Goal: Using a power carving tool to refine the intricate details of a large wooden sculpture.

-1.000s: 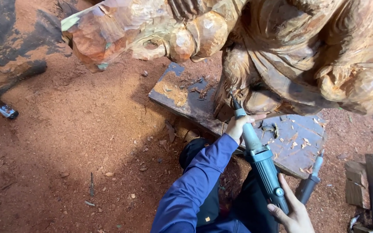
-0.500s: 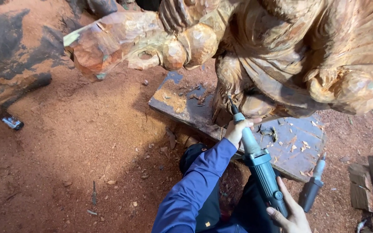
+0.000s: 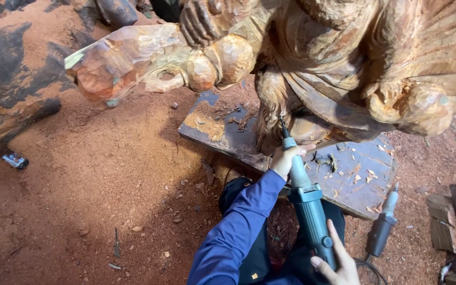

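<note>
A large carved wooden statue (image 3: 344,68) stands on a dark board (image 3: 354,174) over red sawdust. I hold a teal electric die grinder (image 3: 307,206) with both hands. My left hand (image 3: 286,158), in a blue sleeve, grips its grey neck near the tip. My right hand (image 3: 339,264) holds the rear of its body at the bottom edge. The grinder's bit touches the lower folds of the statue.
A second grinder (image 3: 383,227) lies on the ground at the right by the board. Wood blocks (image 3: 452,227) sit at the far right. A small dark tool (image 3: 16,161) lies at the left. Wood chips scatter over the board and the sawdust floor (image 3: 91,200).
The camera has moved closer and slightly up. The grinder's tip has crept up along the statue's base while both hands keep their grip.
</note>
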